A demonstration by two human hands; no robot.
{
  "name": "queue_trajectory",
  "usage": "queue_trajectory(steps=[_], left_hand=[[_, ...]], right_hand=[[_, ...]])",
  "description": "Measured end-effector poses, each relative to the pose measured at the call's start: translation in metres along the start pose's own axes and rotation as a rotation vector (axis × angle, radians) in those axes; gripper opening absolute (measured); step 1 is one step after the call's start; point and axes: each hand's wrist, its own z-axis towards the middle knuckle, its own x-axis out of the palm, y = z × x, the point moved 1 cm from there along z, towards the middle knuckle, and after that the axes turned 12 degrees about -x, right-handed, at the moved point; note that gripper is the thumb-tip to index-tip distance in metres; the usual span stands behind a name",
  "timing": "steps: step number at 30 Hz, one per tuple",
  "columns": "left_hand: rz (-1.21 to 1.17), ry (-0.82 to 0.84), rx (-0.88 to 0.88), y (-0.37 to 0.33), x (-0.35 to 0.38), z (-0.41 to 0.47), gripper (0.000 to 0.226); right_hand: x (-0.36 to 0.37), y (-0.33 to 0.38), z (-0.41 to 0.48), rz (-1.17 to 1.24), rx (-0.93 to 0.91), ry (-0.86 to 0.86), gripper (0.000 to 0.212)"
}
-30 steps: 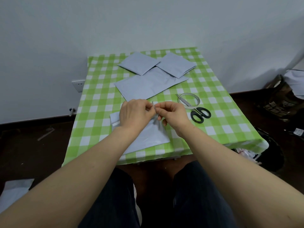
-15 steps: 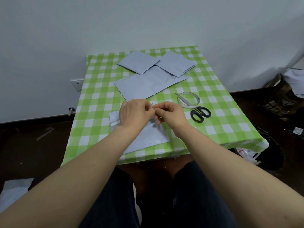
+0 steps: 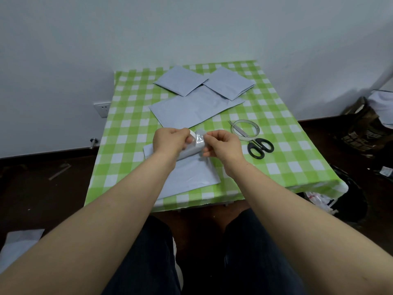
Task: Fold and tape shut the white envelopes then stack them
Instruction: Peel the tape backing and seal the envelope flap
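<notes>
Head view: my left hand point(image 3: 170, 142) and right hand point(image 3: 224, 145) both pinch the lifted top edge of the envelope point(image 3: 191, 175), the rest lying flat on the checked table point(image 3: 127, 145), tape roll point(image 3: 256, 129) and scissors point(image 3: 260, 147) near its right.

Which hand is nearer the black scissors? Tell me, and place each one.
Right. The right hand sits just left of the scissors, apart from them; the left hand is farther left, beyond the right hand.
</notes>
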Motion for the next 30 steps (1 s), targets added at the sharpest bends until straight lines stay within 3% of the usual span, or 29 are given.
queue_trajectory(steps=[7,14,30], left_hand=[[-0.266,0.033,-0.193,-0.001,-0.012,-0.003,0.016],[-0.481,0.040,-0.248,0.002,-0.024,-0.003,0.013],[-0.644,0.004,-0.342,0.014,-0.050,0.011,0.009]], right_hand=[[-0.005,-0.001,-0.001,-0.008,0.105,-0.137,0.011],[-0.007,-0.001,-0.004,0.000,0.157,-0.166,0.006],[-0.010,-0.011,0.001,-0.222,0.178,-0.223,0.013]])
